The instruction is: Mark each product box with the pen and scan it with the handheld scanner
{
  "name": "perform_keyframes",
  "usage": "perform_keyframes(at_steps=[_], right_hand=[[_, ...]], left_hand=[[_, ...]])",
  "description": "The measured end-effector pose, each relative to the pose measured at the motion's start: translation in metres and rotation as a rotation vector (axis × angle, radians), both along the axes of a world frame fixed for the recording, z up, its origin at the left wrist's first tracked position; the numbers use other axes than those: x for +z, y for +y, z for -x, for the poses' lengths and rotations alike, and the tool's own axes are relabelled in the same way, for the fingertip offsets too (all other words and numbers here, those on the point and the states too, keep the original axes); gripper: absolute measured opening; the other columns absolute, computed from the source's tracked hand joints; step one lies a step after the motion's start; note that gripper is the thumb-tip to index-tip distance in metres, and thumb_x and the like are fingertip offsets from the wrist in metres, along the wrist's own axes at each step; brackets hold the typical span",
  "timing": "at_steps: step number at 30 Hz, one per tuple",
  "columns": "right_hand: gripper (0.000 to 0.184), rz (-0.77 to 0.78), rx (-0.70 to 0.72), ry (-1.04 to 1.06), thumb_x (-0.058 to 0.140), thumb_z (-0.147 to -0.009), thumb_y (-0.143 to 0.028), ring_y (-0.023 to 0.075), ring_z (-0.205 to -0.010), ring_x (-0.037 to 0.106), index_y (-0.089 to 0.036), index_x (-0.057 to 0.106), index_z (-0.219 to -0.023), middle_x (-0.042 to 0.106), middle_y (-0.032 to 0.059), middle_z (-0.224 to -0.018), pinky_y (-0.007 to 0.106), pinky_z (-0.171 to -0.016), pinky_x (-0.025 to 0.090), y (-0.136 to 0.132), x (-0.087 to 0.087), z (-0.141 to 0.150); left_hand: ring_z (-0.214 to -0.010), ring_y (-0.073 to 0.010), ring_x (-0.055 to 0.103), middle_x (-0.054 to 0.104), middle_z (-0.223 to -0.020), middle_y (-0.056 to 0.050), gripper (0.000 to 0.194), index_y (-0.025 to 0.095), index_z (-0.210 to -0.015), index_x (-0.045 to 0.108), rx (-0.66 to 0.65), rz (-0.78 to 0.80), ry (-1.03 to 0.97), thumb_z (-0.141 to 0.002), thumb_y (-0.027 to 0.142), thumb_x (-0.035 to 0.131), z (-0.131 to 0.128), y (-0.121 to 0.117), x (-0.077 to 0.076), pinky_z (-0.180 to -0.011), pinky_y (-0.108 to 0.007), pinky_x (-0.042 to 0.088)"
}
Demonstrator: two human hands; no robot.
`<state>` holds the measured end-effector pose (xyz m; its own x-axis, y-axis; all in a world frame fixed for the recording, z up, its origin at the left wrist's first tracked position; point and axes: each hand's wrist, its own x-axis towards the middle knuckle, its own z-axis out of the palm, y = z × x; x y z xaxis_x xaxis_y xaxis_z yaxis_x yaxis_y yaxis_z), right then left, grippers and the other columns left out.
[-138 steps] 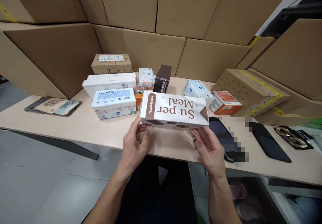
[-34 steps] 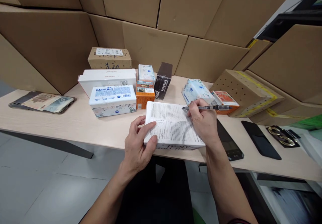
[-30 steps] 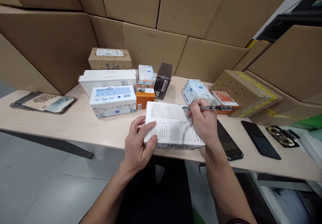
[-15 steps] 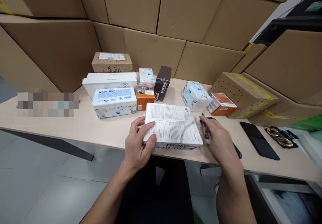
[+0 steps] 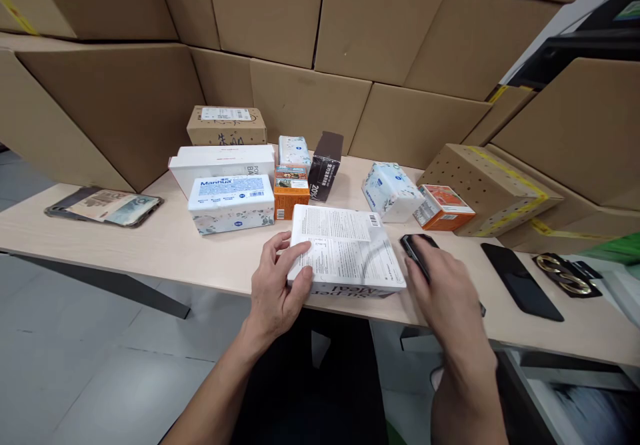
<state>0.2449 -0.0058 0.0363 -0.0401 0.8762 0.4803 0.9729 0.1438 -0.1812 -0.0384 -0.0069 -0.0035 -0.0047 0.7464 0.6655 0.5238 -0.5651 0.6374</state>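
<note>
We locate the white box (image 5: pixel 345 248) flat at the front edge of the table (image 5: pixel 210 258), printed face up. The left hand (image 5: pixel 275 288) grips its left end, fingers partly curled, thumb on top. The right hand (image 5: pixel 447 295) is off the box, just beside it, over a black device (image 5: pixel 414 248). Its fingers are bent but blurred; we cannot tell their opening or hold. We judge that one hand alone steadies the box, with no writing under way.
</note>
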Motion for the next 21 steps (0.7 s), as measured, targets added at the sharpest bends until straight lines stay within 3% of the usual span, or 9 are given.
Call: perform_keyframes(at_steps=[2,4,6,9,12,16,19,21], right_hand=[[0.07,-0.05,-0.134,0.001,0.043,-0.097,-0.062,0.0397,-0.126,0.056,-0.014,0.05,-0.147,0.06,0.0232,-0.137,0.057,-0.104,0.042,-0.013,-0.01,-0.017],[0.093,0.003,-0.266,0.02,0.045,-0.087,-0.079,0.0461,-0.135,0.046,-0.013,0.042,-0.153,0.05,0.0281,-0.146,0.064,-0.105,0.038,-0.024,-0.022,-0.034],[0.107,0.087,-0.312,0.072,0.045,-0.08,-0.086,0.0478,-0.139,0.041,-0.011,0.036,-0.156,0.046,0.0301,-0.149,0.066,-0.106,0.037,-0.03,-0.034,-0.046],[0.104,0.144,-0.273,0.17,0.046,-0.082,-0.083,0.0439,-0.139,0.045,-0.01,0.034,-0.156,0.049,0.0279,-0.148,0.062,-0.109,0.037,-0.029,-0.046,-0.054],[0.094,0.101,-0.286,0.229,0.047,-0.085,-0.076,0.0424,-0.131,0.052,-0.011,0.042,-0.152,0.056,0.0269,-0.141,0.061,-0.106,0.04,-0.024,-0.049,-0.051],[0.088,-0.014,-0.31,0.277,0.05,-0.084,-0.073,0.042,-0.125,0.056,-0.011,0.05,-0.146,0.062,0.0259,-0.135,0.063,-0.103,0.041,-0.022,-0.048,-0.043],[0.088,-0.083,-0.333,0.387,0.058,-0.08,-0.069,0.0417,-0.126,0.056,-0.011,0.052,-0.145,0.062,0.0249,-0.136,0.063,-0.105,0.041,-0.026,-0.043,-0.034],[0.087,-0.102,-0.377,0.491,0.063,-0.079,-0.066,0.0417,-0.128,0.055,-0.014,0.051,-0.147,0.061,0.0227,-0.139,0.063,-0.105,0.043,-0.032,-0.038,-0.024]], left_hand=[[-0.132,-0.0257,0.051,0.051,-0.136,-0.011,0.031,0.027,-0.129,0.061,0.006,-0.001,0.007,-0.102,0.037,0.05,0.0,0.0,0.001,-0.101,-0.044,0.052],[-0.131,-0.0263,0.051,0.051,-0.136,-0.011,0.031,0.027,-0.128,0.061,0.02,-0.006,0.016,-0.101,0.037,0.05,0.0,0.0,0.001,-0.101,-0.045,0.053],[-0.13,-0.0265,0.052,0.051,-0.136,-0.011,0.03,0.027,-0.128,0.062,0.034,-0.024,0.018,-0.101,0.036,0.05,0.0,0.001,0.0,-0.101,-0.045,0.053],[-0.13,-0.0265,0.052,0.051,-0.134,-0.011,0.029,0.026,-0.127,0.062,0.048,-0.054,0.024,-0.101,0.034,0.05,-0.001,0.001,-0.001,-0.1,-0.046,0.053],[-0.128,-0.0277,0.054,0.053,-0.13,-0.012,0.027,0.025,-0.124,0.063,0.111,-0.109,0.072,-0.098,0.026,0.055,-0.003,-0.001,0.007,-0.099,-0.047,0.053],[-0.118,-0.0289,0.059,0.058,-0.123,-0.011,0.03,0.023,-0.115,0.064,0.231,-0.352,0.203,-0.087,0.013,0.066,-0.012,-0.008,0.035,-0.1,-0.051,0.052],[-0.111,-0.0262,0.063,0.065,-0.113,-0.008,0.031,0.024,-0.112,0.063,0.164,-0.434,0.243,-0.086,0.009,0.066,-0.026,-0.009,0.056,-0.096,-0.047,0.056],[-0.105,-0.0239,0.066,0.068,-0.109,-0.008,0.026,0.023,-0.111,0.062,0.125,-0.426,0.263,-0.088,0.011,0.064,-0.036,-0.007,0.063,-0.091,-0.042,0.057]])
